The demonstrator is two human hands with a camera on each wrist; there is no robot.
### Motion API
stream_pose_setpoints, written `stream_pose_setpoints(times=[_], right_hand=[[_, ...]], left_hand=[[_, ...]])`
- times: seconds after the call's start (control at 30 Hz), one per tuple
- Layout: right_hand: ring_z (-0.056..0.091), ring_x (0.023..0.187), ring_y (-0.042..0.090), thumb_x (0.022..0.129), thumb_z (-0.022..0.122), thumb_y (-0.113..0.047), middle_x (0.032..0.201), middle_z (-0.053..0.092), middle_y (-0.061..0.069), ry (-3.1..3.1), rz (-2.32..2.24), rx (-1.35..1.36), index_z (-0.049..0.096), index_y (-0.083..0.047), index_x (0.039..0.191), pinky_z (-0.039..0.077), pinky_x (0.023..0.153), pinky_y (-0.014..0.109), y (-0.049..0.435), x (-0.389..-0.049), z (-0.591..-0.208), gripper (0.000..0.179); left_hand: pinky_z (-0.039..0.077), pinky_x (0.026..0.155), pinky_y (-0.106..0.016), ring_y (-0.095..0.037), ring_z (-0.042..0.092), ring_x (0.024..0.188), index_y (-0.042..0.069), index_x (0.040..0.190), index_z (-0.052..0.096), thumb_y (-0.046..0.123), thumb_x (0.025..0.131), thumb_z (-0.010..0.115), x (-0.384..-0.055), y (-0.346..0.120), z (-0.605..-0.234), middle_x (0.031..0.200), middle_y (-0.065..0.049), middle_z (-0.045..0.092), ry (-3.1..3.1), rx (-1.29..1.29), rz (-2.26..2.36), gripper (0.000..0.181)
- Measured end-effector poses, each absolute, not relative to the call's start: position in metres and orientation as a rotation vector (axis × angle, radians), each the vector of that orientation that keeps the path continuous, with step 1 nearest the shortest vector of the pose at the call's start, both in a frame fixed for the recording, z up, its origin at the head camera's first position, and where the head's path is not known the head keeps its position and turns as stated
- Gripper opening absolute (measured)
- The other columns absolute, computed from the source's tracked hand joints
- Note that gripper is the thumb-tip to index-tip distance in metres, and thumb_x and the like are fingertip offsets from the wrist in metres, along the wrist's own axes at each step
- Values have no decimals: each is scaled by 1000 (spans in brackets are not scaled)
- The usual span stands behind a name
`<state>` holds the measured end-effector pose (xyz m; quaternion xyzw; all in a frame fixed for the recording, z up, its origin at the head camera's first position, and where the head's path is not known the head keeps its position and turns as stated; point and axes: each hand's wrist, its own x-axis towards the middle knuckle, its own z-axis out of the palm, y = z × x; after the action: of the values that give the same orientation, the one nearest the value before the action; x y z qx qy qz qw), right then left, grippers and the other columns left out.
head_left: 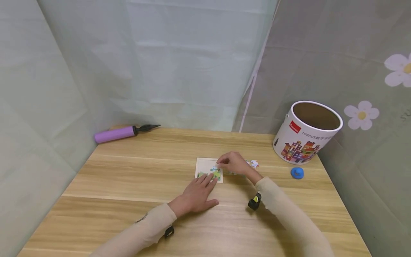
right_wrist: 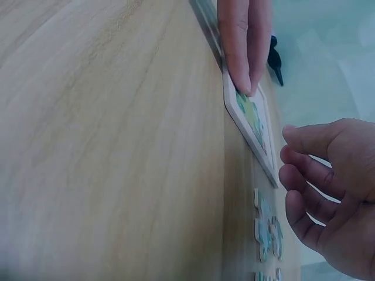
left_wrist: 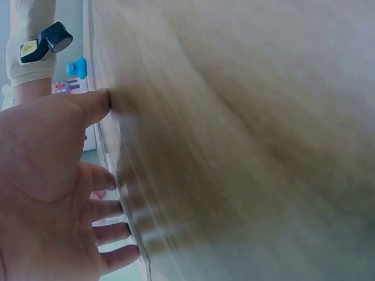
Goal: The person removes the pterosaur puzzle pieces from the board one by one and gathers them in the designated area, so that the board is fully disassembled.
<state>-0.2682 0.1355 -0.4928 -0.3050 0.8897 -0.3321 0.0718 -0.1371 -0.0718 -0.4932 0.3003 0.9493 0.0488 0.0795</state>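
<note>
A small jigsaw tray (head_left: 203, 165) lies flat near the middle of a wood-grain desk (head_left: 128, 178), and its puzzle is only partly filled. Green jigsaw pieces (head_left: 216, 175) are set along the near edge, with pale blue showing above them on the right, while the far and upper-left part of the tray is bare. Some of the near row is covered by fingers, so the placed pieces cannot be counted.

The left hand (head_left: 197, 194) is laid over the tray's near edge, its fingers extended and touching the pieces; nothing is gripped. The right hand (head_left: 234, 162) is held at the tray's right side, fingers loosely bent, thumb and forefinger close together; no piece is seen between them in the right wrist view.

Several loose pieces (right_wrist: 263, 228) are left on the desk just right of the tray, partly hidden by the right hand in the head view. From this, the picture can be judged begun but well short of complete, with the upper area left to be filled.
</note>
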Motion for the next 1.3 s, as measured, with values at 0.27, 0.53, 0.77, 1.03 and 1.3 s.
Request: stream_pose_setpoints(times=[0.27, 0.53, 0.77, 1.03, 1.3], right_hand=[[71, 96, 13, 95, 74, -17, 103, 78, -1, 2662, -968, -891, 81, -14, 102, 58, 88, 35, 125, -267, -492, 10], [67, 93, 11, 94, 76, -17, 100, 77, -2, 2668, -915, -895, 82, -14, 100, 56, 86, 34, 119, -267, -489, 9], [63, 86, 7, 91, 79, -19, 91, 73, -6, 2688, -839, -947, 83, -15, 96, 54, 80, 30, 117, -269, -493, 7], [63, 87, 8, 90, 80, -19, 91, 73, -6, 2693, -803, -996, 83, -15, 95, 54, 81, 32, 117, -269, -492, 6], [61, 83, 8, 91, 80, -19, 89, 72, -7, 2691, -794, -995, 81, -15, 93, 53, 79, 31, 115, -268, -493, 5]], left_hand=[[31, 119, -55, -36, 30, 151, 7, 160, 33, 60, 102, 47, -137, -72, -492, 166, -16, 28, 2835, 905, 139, 80], [28, 121, -55, -36, 32, 150, 5, 159, 36, 59, 102, 48, -137, -72, -491, 165, -18, 32, 2851, 939, 124, 79], [29, 122, -48, -37, 30, 151, 1, 158, 35, 56, 103, 49, -137, -73, -492, 165, -20, 30, 2836, 972, 151, 79], [28, 123, -45, -37, 31, 151, -2, 156, 36, 53, 103, 50, -137, -73, -493, 163, -22, 32, 2846, 995, 152, 78], [28, 123, -46, -38, 31, 151, -3, 156, 35, 52, 103, 50, -135, -73, -493, 163, -23, 32, 2847, 997, 152, 78]])
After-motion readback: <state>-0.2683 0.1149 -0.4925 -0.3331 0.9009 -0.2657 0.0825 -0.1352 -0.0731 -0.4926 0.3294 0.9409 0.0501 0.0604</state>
